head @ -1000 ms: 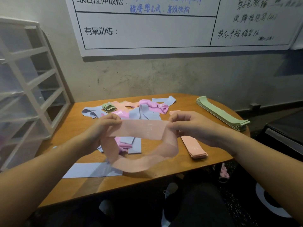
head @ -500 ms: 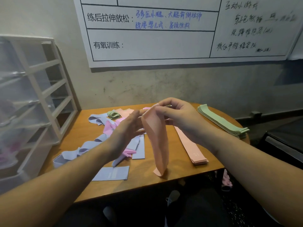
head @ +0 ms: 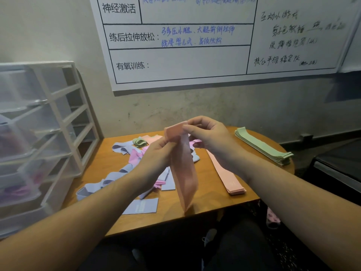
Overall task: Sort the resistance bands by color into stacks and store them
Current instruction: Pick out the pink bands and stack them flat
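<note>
A peach resistance band (head: 184, 173) hangs flattened and upright above the wooden table (head: 207, 210). My right hand (head: 210, 136) pinches its top end, and my left hand (head: 156, 159) grips it just below on the left side. A neat peach stack (head: 224, 173) lies on the table right of the hanging band. A tidy green stack (head: 263, 146) lies at the far right edge. A loose heap of lilac bands (head: 109, 180), pink bands (head: 134, 156) and one green band (head: 139, 142) sits behind my left hand. One flat lilac band (head: 141, 206) lies near the front edge.
A white drawer unit (head: 48, 133) with clear drawers stands against the table's left side; pink bands show faintly inside. A whiteboard (head: 195, 45) hangs on the wall behind. A dark object (head: 340, 165) stands to the right of the table.
The peach band, stretched wide as a loop between both hands a second ago, has been folded flat and now hangs vertically. Both hands came together at its top.
</note>
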